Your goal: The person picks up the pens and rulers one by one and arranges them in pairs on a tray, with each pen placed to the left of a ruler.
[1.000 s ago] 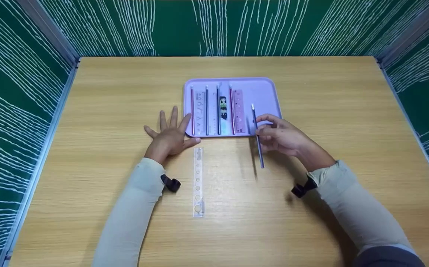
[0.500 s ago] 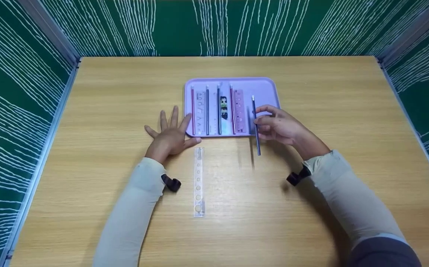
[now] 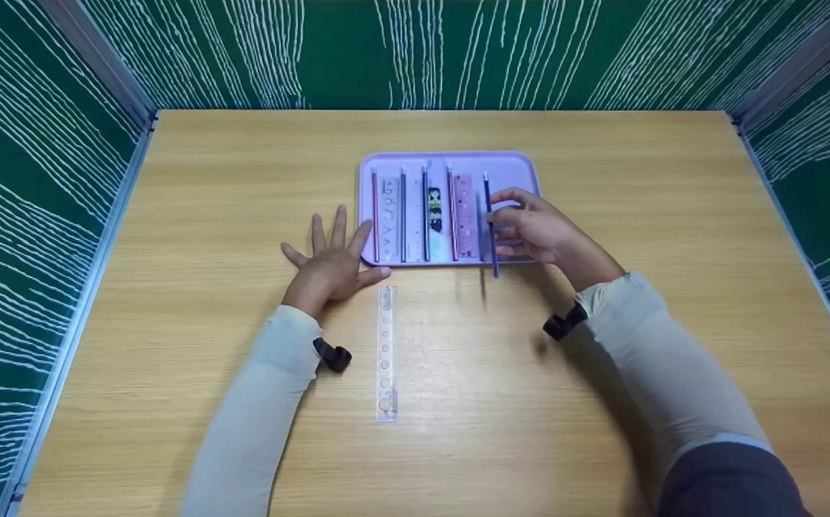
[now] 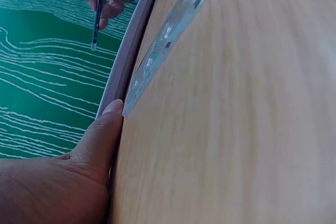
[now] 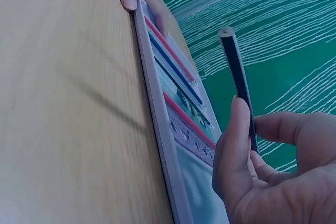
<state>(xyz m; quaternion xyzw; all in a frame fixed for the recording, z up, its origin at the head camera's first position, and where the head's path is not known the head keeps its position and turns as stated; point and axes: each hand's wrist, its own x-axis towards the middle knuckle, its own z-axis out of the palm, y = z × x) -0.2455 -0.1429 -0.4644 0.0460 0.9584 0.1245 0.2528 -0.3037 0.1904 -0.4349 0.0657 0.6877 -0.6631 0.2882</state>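
Note:
My right hand pinches a dark blue pencil between thumb and fingers, over the right part of a lilac tray. In the right wrist view the pencil stands clear above the tray, its flat unsharpened end up. My left hand lies with fingers spread on the table at the tray's front left corner, thumb along the rim. Inside the tray, red and dark pencils alternate with rulers: a clear stencil ruler, one with cartoon figures and a pink ruler.
A clear ruler with round holes lies on the wooden table in front of the tray, just right of the left wrist. Green panels with white lines wall the table at the back and both sides.
My right hand has carried the dark pencil away from me and slightly left, farther over the tray. The left hand has stayed in place.

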